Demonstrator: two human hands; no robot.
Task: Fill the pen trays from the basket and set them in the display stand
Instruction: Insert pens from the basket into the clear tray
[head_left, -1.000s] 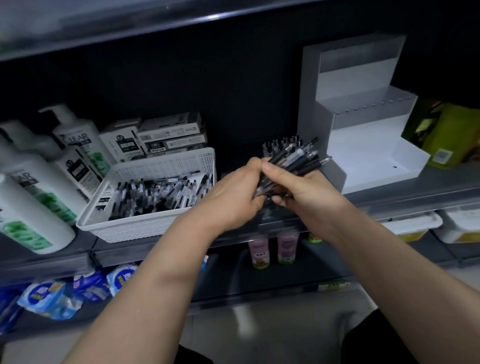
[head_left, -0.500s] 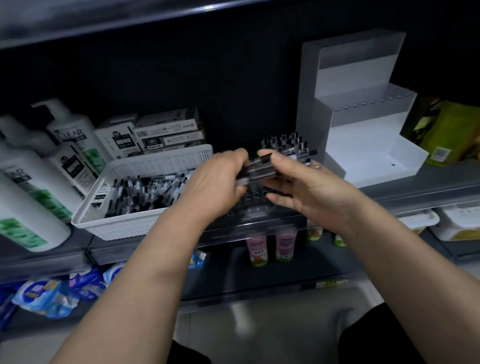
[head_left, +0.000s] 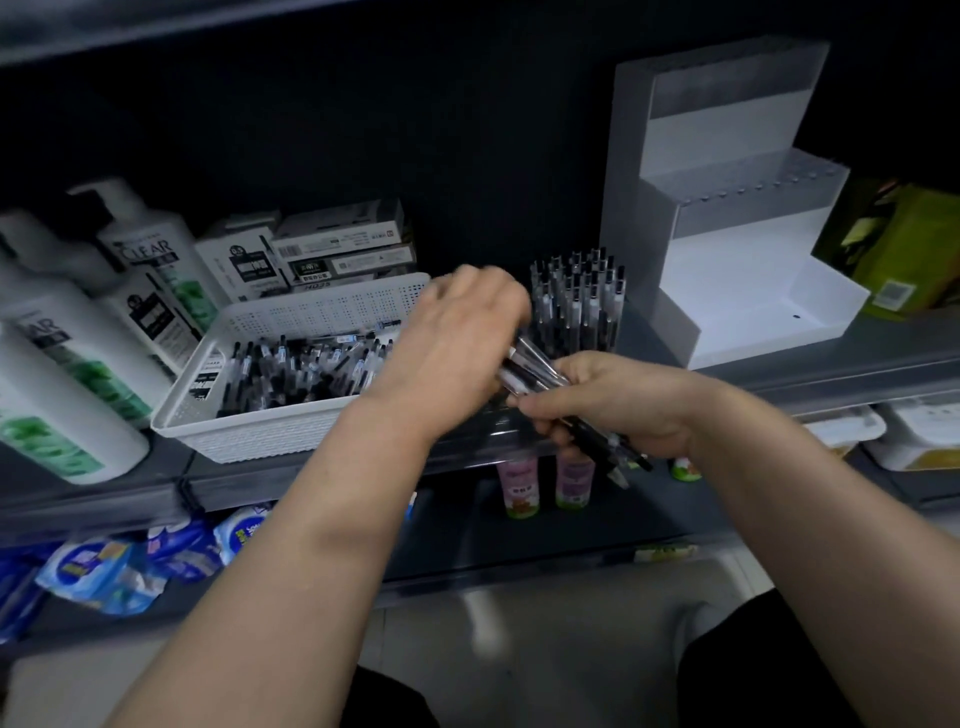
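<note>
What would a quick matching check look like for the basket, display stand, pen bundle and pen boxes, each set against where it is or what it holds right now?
Things:
1. basket
2. display stand
3. pen bundle
4. pen boxes

Places or states:
A. gripped in the right hand
B. stacked behind the basket
C. holds loose pens lying flat
D. stands at the right of the shelf, nothing in it

Pairs: 1-C, 2-D, 3-A, 4-B.
</note>
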